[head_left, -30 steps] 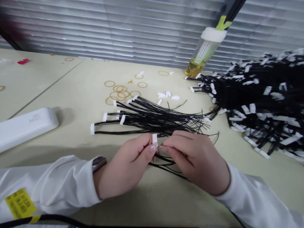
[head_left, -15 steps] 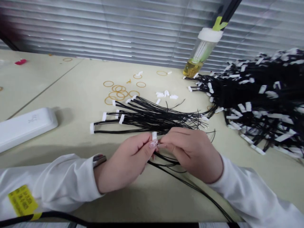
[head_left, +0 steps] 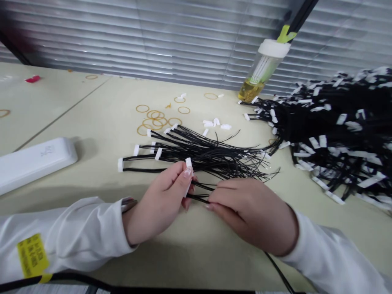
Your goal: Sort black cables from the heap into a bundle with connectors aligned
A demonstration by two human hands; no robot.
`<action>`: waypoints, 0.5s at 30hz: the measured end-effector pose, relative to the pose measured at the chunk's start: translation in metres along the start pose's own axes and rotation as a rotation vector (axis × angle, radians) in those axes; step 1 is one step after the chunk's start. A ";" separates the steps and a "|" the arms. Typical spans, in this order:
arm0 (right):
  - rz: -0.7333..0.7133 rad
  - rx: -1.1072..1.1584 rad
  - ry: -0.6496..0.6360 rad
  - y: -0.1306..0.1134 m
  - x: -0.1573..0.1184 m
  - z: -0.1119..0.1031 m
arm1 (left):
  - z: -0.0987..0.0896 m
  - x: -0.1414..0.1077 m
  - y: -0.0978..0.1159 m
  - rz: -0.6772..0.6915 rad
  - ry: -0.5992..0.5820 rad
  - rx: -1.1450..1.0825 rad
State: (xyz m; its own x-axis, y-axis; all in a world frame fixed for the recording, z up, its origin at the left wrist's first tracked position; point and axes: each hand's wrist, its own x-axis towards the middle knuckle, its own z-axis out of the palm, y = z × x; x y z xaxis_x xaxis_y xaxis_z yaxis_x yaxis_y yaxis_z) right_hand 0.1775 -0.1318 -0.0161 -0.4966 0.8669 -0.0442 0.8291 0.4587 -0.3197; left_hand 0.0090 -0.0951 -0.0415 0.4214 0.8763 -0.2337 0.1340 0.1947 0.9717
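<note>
The left hand [head_left: 161, 200], palm turned inward, reaches in from the left with its thumb and forefinger pinching a slim white plastic connector [head_left: 188, 166], held upright just in front of the fanned bundle of thin black wires with white end connectors [head_left: 211, 153] on the pale cream tabletop [head_left: 196, 253]. The right hand [head_left: 251, 214] comes in from the right, back of the hand up and fingers curled, its thumb and fingertips pinching the thin black wires [head_left: 200, 197] that run from the held connector.

Half a second earlier the fingertips of both hands nearly met at the connector; now a stretch of wire shows between them, and the left hand with the connector sits farther left, closer over the bundle.
</note>
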 end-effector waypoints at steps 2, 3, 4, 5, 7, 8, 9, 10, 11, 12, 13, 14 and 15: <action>0.030 0.031 0.008 0.000 0.001 0.000 | 0.000 -0.001 0.000 -0.004 -0.005 0.027; 0.049 0.031 0.016 0.001 0.002 0.000 | 0.000 -0.001 0.001 -0.001 -0.009 0.040; 0.067 0.015 0.026 0.000 0.001 0.000 | 0.000 -0.001 0.001 0.003 -0.011 0.048; 0.080 -0.018 0.043 0.000 0.001 0.000 | 0.000 -0.001 0.001 0.007 -0.012 0.052; 0.070 -0.129 0.106 0.000 0.000 -0.002 | 0.000 -0.001 0.000 -0.001 -0.006 0.024; 0.045 -0.201 0.146 0.001 -0.001 -0.004 | 0.000 0.000 -0.001 -0.011 0.003 -0.014; 0.016 -0.284 0.190 0.001 -0.003 -0.006 | 0.000 0.001 -0.001 -0.023 0.014 -0.061; -0.007 -0.372 0.230 0.002 -0.005 -0.010 | 0.001 0.001 -0.002 -0.036 0.027 -0.108; -0.019 -0.456 0.267 0.004 -0.007 -0.016 | 0.001 0.002 -0.003 -0.052 0.038 -0.154; -0.025 -0.536 0.307 0.006 -0.010 -0.022 | 0.001 0.003 -0.003 -0.066 0.045 -0.193; -0.012 -0.606 0.361 0.009 -0.014 -0.028 | 0.001 0.004 -0.004 -0.076 0.049 -0.221; 0.015 -0.635 0.436 0.013 -0.018 -0.035 | 0.002 0.004 -0.004 -0.085 0.051 -0.239; 0.053 -0.617 0.524 0.018 -0.023 -0.041 | 0.002 0.005 -0.004 -0.094 0.053 -0.252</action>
State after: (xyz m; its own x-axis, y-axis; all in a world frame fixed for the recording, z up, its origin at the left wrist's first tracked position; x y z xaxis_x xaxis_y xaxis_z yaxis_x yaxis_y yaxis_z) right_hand 0.2142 -0.1353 0.0179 -0.3945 0.7991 0.4537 0.9165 0.3068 0.2567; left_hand 0.0122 -0.0924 -0.0462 0.3693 0.8696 -0.3277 -0.0597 0.3740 0.9255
